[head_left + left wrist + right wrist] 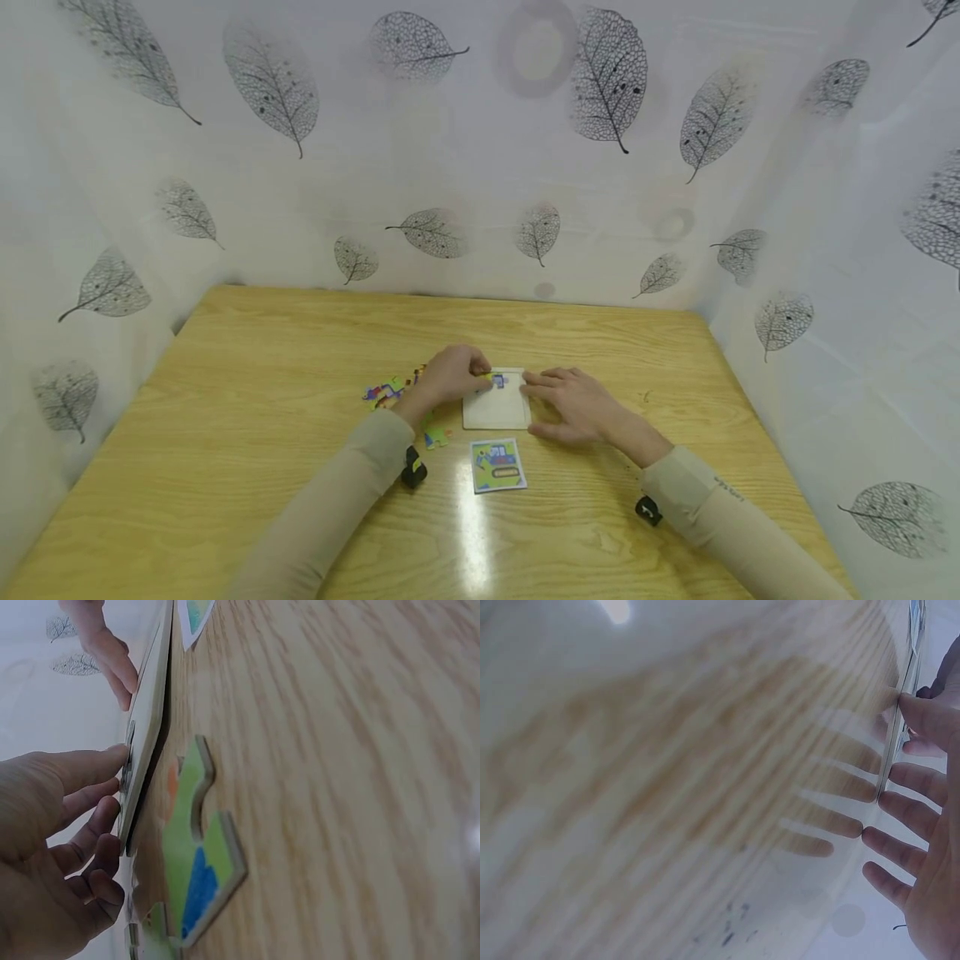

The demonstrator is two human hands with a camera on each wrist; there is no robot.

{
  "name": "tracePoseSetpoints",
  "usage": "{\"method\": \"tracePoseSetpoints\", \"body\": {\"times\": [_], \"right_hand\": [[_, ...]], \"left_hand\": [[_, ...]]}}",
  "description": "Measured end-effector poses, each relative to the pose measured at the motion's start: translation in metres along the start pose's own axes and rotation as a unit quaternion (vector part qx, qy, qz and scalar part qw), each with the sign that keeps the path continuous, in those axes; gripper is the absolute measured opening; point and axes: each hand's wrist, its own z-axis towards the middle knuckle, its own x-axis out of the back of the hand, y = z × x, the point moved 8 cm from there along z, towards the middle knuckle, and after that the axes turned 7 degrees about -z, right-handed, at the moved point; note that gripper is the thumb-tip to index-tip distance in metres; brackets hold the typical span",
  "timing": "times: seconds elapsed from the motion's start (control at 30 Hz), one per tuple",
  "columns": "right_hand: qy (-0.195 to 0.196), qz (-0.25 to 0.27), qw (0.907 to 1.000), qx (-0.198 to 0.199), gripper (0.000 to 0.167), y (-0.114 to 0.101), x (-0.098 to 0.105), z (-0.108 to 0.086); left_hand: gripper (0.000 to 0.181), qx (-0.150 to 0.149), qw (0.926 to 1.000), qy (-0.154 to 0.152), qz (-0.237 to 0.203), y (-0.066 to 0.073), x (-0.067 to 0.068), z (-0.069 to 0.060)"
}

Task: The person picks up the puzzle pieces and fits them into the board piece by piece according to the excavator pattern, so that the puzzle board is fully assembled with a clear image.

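Observation:
A white square puzzle tray [495, 410] lies on the table with a small blue-and-white puzzle piece [498, 381] near its top edge. At the tray's upper left, my left hand [448, 375] pinches a yellow puzzle piece [486, 377], mostly covered by the fingertips. The left wrist view shows that hand's thumb and fingertips [112, 756] down at the tray's surface. My right hand [581, 406] rests along the tray's right side, fingers fairly straight and touching its edge. In the right wrist view its fingers [907, 814] are spread, holding nothing.
Loose puzzle pieces [385, 392] are heaped left of the tray, partly behind the left forearm. A green-and-blue piece [437, 437] lies nearer. Below the tray is a square picture card [498, 465] with a vehicle on it. Leaf-print curtains surround the wooden table [585, 533].

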Motion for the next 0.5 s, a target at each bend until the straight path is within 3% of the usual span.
{"method": "tracePoseSetpoints", "body": {"times": [0.5], "right_hand": [[-0.001,0.006,1.0000,0.001,0.067,-0.0020,0.0023,-0.0005]], "left_hand": [[0.023,-0.003,0.9999,0.007,0.015,0.0027,0.0026,-0.0038]]}}
